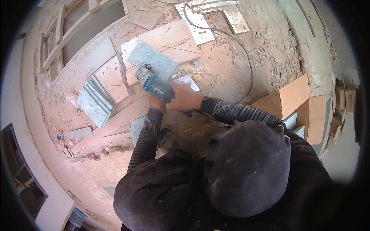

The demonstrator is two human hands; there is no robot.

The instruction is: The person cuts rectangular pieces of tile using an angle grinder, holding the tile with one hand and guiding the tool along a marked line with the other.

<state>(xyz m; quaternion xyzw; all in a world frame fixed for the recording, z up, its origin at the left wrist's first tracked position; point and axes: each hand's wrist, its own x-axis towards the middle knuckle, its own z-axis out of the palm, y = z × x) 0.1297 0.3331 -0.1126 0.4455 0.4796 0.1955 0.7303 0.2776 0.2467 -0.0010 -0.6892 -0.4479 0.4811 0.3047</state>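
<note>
A teal angle grinder [157, 87] with a grey metal head is in front of me, its disc end over a blue-green tile [152, 57]. My right hand [185, 98] is closed around the rear of the grinder. Beside it, my left hand [155, 103] is closed against the lower side of the body, its fingers mostly hidden by the tool. The tile lies flat on a larger pale board [181, 32] with cut lines in it. Where the disc meets the tile is too small to make out clearly.
Stacked blue-green tiles [96, 101] lie to the left. An open cardboard box [295, 96] with tiles inside stands at right. A dark cable [249, 61] curves over the dusty, rubble-strewn floor. Wooden frames [58, 32] stand far left, and a white cut panel [198, 29] lies at the back.
</note>
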